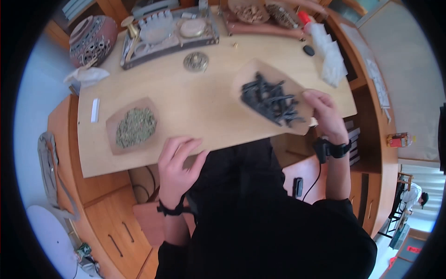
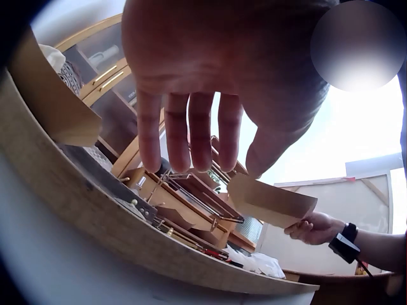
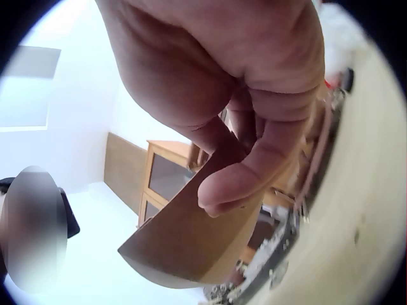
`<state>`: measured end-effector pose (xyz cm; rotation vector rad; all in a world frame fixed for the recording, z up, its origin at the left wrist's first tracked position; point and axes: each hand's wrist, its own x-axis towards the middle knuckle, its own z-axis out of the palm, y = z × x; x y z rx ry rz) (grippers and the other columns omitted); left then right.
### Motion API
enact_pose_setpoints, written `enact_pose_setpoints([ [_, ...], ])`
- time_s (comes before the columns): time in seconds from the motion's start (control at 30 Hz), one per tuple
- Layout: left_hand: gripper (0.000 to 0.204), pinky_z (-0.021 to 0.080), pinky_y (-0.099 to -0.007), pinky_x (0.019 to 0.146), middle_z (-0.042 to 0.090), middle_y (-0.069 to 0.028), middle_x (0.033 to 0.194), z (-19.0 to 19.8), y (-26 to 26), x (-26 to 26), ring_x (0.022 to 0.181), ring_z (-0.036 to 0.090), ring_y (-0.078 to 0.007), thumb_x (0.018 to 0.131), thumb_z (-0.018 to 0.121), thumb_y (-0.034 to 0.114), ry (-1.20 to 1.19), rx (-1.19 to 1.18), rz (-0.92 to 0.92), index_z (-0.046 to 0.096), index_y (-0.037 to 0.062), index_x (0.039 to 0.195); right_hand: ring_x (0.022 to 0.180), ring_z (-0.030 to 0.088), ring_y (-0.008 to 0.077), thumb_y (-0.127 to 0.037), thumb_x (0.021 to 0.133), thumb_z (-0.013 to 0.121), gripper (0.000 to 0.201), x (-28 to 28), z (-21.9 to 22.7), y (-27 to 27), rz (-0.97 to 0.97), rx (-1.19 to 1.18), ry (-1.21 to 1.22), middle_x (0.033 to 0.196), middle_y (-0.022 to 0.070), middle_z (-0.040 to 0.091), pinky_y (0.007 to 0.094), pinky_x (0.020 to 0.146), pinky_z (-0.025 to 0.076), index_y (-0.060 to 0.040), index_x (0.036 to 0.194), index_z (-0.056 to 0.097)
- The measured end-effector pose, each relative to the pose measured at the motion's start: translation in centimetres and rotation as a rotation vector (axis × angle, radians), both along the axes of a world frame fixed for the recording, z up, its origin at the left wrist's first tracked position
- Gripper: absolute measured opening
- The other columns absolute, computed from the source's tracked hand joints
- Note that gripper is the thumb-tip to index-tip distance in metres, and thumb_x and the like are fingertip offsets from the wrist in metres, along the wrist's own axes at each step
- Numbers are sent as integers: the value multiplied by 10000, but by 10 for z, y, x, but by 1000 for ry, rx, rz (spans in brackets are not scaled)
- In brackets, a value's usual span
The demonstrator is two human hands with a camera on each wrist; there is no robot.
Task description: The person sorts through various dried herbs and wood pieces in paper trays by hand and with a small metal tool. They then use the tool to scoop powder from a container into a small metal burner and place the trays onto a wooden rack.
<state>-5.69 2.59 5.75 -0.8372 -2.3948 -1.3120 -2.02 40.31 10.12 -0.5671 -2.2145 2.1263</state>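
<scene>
A brown paper tray (image 1: 297, 88) of dark, stick-like pieces (image 1: 272, 100) is pinched at its right end by the right hand (image 1: 325, 114). In the right wrist view the thumb and fingers of the right hand (image 3: 235, 95) grip the edge of the tray (image 3: 191, 235). The left hand (image 1: 179, 165) hovers by the table's front edge, holding nothing; in the left wrist view the fingers of this hand (image 2: 203, 70) hang extended and apart. Left of it, a second paper tray (image 1: 111, 128) with green dried leaves (image 1: 136, 126) lies on the table.
Farther back are a round metal dish (image 1: 196, 61), a grey tray (image 1: 172, 48) of glassware, and more paper trays with dried pieces (image 1: 251, 13). A patterned pot (image 1: 93, 39) stands back left, a white block (image 1: 95, 110) lies left, and white plastic (image 1: 327, 56) lies right.
</scene>
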Motion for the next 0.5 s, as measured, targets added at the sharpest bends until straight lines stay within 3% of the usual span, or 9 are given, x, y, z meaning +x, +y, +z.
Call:
enact_pose_setpoints([
  [0.07,265,529,-382,748,650,-119,978,0,7,1,872,639,-308,743,836,46,25,-18,11,728,30,984,616,626,67,-254,1028,611,270,-3,-21,-36,62,-27,-74,769,6,679,219,558,510,-3,1068,700],
  [0.13,264,530,-385,760,650,-117,995,-2,10,2,898,638,-309,744,835,45,66,-29,16,728,34,986,613,607,63,-277,1036,602,314,-14,-34,-57,342,61,-176,766,6,671,224,564,502,18,1084,699],
  [0.2,258,515,-377,842,647,-144,1079,-8,12,0,969,641,-320,757,826,37,54,-6,-4,717,22,990,607,597,64,-283,1038,599,326,-27,-48,-65,378,166,-131,774,10,671,230,563,496,22,1096,700],
  [0.27,242,511,-385,844,655,-141,1074,-12,13,-1,963,639,-319,768,821,50,26,-49,-15,711,21,982,576,577,104,-256,1012,637,305,-42,-49,-72,413,389,-107,783,59,673,267,569,493,16,1132,707],
  [0.3,228,508,-394,846,664,-138,1069,-13,14,-2,957,636,-318,778,816,63,3,-86,-28,706,20,974,576,577,104,-256,1012,637,305,-43,-47,-77,414,391,-105,783,59,673,267,569,493,16,1132,707],
  [0.37,213,505,-397,846,674,-137,1066,-11,15,-6,954,635,-316,792,798,64,33,-113,-22,704,20,979,643,623,190,-168,944,689,223,-46,-43,-89,260,846,281,814,93,663,329,613,528,-3,1091,722],
  [0.4,199,502,-400,846,683,-136,1064,-9,14,-8,951,634,-314,807,780,64,57,-146,-18,701,20,984,643,623,190,-168,944,689,223,-45,-38,-95,263,846,279,814,93,663,329,613,528,-3,1091,722],
  [0.47,192,500,-399,851,690,-136,1061,-1,16,-17,958,633,-317,819,754,46,66,-174,-25,697,16,1000,830,642,249,-66,853,721,225,-40,-23,-106,326,1119,651,921,89,659,335,728,544,-46,1077,730],
  [0.5,188,499,-397,856,696,-136,1058,4,18,-21,964,632,-320,832,727,28,79,-201,-34,692,11,1016,830,642,249,-66,853,721,225,-38,-20,-112,329,1114,648,921,89,659,335,728,544,-46,1077,730],
])
